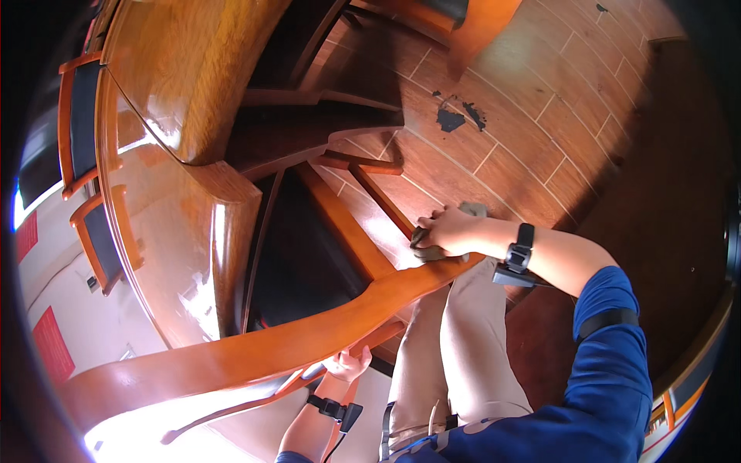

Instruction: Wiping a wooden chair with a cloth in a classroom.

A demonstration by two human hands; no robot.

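A wooden chair (324, 315) with a dark padded seat (307, 260) lies across the view before me. My right hand (454, 231) is closed around a grey-green cloth (428, 253), pressed near the end of a curved wooden chair part and a thin rail (382, 199). Part of the cloth also shows beyond the knuckles. Lower down, my left hand (346, 366) is at the underside of the curved part, close to a second rail (385, 335). The wood hides some of its fingers, so whether it grips the chair is unclear.
A glossy wooden table (168, 243) with a thick edge stands at the left. Other chairs (81, 121) are beyond it. Dark patches (451, 120) mark the wood-look tile floor (521, 139). A dark brown surface (642, 231) runs along the right.
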